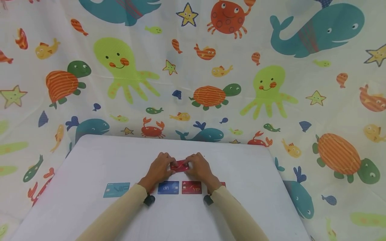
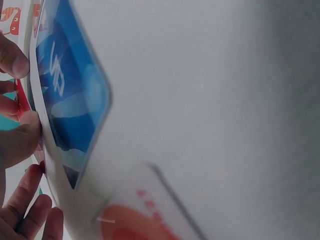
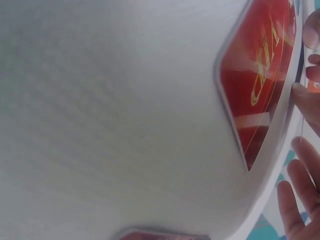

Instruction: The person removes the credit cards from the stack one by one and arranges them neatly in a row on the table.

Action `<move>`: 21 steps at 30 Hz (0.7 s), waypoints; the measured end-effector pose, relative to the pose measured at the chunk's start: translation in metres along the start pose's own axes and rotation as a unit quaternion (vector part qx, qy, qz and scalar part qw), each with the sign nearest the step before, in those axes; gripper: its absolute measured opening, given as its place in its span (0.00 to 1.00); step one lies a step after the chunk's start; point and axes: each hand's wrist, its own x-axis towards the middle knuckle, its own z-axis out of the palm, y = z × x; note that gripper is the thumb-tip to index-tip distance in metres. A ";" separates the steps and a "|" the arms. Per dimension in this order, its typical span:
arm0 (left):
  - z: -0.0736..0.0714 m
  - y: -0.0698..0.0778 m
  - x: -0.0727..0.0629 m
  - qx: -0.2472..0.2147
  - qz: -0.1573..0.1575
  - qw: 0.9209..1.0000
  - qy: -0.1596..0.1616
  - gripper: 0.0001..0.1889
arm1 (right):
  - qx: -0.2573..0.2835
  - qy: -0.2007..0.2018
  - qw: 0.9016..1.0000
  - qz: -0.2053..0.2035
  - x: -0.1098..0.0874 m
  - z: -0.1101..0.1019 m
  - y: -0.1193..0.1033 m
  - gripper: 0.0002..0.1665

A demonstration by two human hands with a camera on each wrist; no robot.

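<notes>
In the head view a red card (image 1: 180, 166) is held slightly tilted between the two hands, above the row of cards. My left hand (image 1: 159, 170) pinches its left end between thumb and fingers. At its right end my right hand (image 1: 200, 169) pinches it the same way, and the fingers cover parts of its face. Just below lie a blue card (image 1: 168, 187) and a red VIP card (image 1: 191, 187), side by side. The blue card (image 2: 72, 95) shows large in the left wrist view, the red VIP card (image 3: 257, 75) in the right wrist view.
A teal VIP card (image 1: 117, 189) lies left of the left forearm. Another red card (image 1: 223, 183) is mostly covered by the right wrist. A white and orange-red card (image 2: 135, 220) shows low in the left wrist view. Behind the white table (image 1: 241, 160) hangs a sea-animal curtain (image 1: 187, 50).
</notes>
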 end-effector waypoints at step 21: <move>0.000 0.002 -0.003 -0.005 0.004 1.000 -0.012 0.14 | 0.079 -0.010 0.995 0.054 -0.012 -0.009 0.019 0.18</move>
